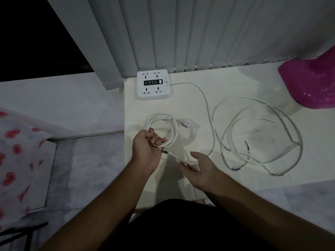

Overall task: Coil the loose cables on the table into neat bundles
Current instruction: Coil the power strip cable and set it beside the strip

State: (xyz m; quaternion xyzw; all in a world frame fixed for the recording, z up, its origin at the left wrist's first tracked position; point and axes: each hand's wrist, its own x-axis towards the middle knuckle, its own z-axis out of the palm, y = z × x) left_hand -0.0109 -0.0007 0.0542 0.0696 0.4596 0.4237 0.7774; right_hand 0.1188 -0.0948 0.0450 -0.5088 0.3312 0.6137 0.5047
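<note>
Noted right hand [201, 172] nearest, low over the front of the table [159, 183], fingers [186, 167] loose, straight, holding nothing. Saw a white cord [175, 156] passing between its thumb and fingers; could not tell whether touching. Followed that cord left, past a grey taped joint [165, 152], into the left hand [146, 149]. Found its fingers curled tight round a coil [161, 122] of several white loops, near edge of the coil gripped in the fist, other loops spreading beyond it over the table. Spotted a plug [184, 123] just right of the coil. Logged a second cable [253, 134], white, sprawled in wide untidy loops on the right part of the table, well apart from the coil, with grey taped spots and one bare end. Traced the cord from the right hand up between coil and cable to a power strip [153, 85] at the far edge of the table. Marked a pink object [308, 84] at far right, grey blinds [181, 33] behind.
</note>
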